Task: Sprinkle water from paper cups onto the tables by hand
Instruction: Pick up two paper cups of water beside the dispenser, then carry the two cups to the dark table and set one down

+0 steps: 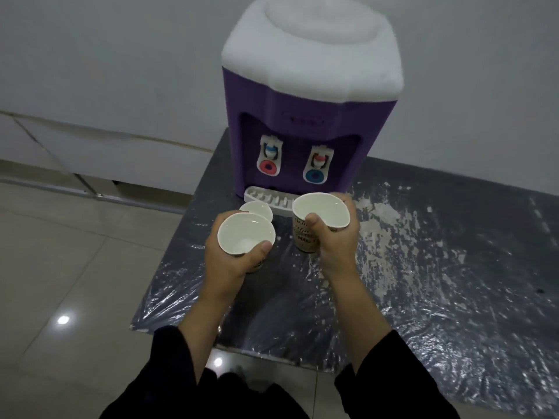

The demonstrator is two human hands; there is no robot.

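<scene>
the left hand (230, 261) holds a paper cup (246, 234) above the counter (453, 267), its fingers wrapped around the cup's wall and the thumb pressed near the rim. the cup tips toward the camera, so its white inside shows; whether any water sits at the bottom cannot be told. the right hand (335, 237) grips a second paper cup (320, 214) the same way, thumb on the near side, fingers closed around the far side, and the rim looks slightly squeezed out of round. this cup carries dark printing on a pale wall, too blurred to read. a third paper cup (257, 210) shows just behind the left-hand cup, partly hidden by it, near the front of the drip tray (266, 199).

the white drip tray juts out from the foot of a purple water dispenser (302, 122) with a white top. two taps sit on its front: the left tap (270, 158) has a red ring below it, the right tap (318, 167) a blue ring. the dispenser stands at the back of the dark counter, which is covered with wrinkled clear plastic film (423, 313) that has whitish patches. both forearms come out of black sleeves (163, 382). a pale tiled floor (60, 267) lies to the left, under a white wall (106, 55).
</scene>
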